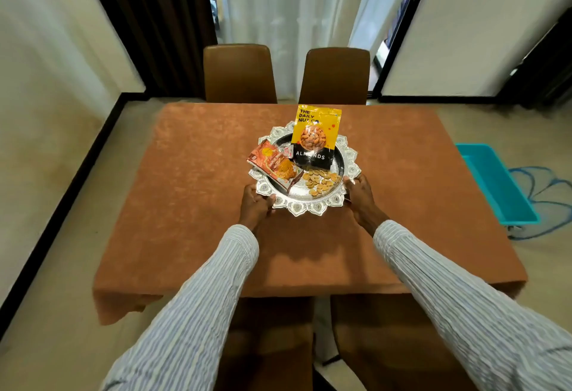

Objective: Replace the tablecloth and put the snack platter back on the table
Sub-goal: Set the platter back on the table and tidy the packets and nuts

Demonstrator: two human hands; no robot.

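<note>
1. One silver snack platter (309, 206), its near rim held between the two hands.
2. Two hands: the left hand (255, 205) grips the platter's left rim, the right hand (360, 192) grips its right rim.
3. Two large snack packets lie on the platter: a yellow almond packet (315, 136) beyond the right hand and an orange-red packet (275, 166) just beyond the left hand (a smaller sachet seems to peek out between them, too small to be sure).
4. One loose heap of pale nuts (320, 181), just left of the right hand.
5. One brown tablecloth (201, 174) under both hands.
6. Two brown chairs (240, 73) (335, 76) beyond the hands.
7. One turquoise tub (495, 183), well right of the right hand.
</note>
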